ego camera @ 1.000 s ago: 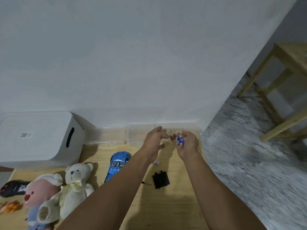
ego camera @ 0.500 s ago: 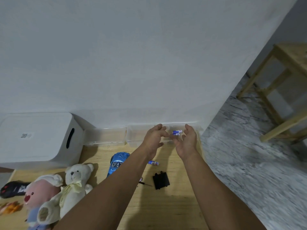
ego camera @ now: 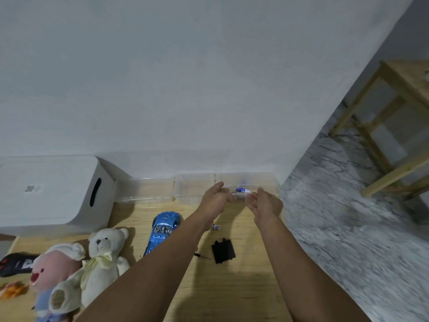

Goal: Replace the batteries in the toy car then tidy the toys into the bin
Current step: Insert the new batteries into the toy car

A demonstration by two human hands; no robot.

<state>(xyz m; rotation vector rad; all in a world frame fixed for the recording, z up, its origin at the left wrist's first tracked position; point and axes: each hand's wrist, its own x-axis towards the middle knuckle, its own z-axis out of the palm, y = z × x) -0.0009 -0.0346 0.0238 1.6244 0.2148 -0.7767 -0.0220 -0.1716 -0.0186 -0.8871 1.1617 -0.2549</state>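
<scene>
A blue toy car (ego camera: pixel 163 228) lies on the wooden tabletop, with its black battery cover (ego camera: pixel 223 251) and a small screwdriver (ego camera: pixel 203 256) to its right. One loose battery (ego camera: pixel 216 227) lies beside my left forearm. Both hands are stretched out over the rightmost clear tray (ego camera: pixel 267 182) by the wall. My left hand (ego camera: pixel 216 199) has relaxed, slightly curled fingers and holds nothing. Facing it, my right hand (ego camera: pixel 264 203) is open with its palm turned inward. Blue and white batteries (ego camera: pixel 242 191) show between the two hands, over or in the tray.
A large white lidded bin (ego camera: pixel 51 191) stands at the left. Two more clear trays (ego camera: pixel 148 191) line the wall. A white teddy bear (ego camera: pixel 102 259), a pink plush (ego camera: pixel 53 268), a black toy (ego camera: pixel 16 263) and an orange toy (ego camera: pixel 12 290) lie at lower left. The table edge runs along the right.
My right hand held a bunch of batteries; it has moved forward over the tray and opened, and the batteries have left the palm. My left hand moved forward beside it.
</scene>
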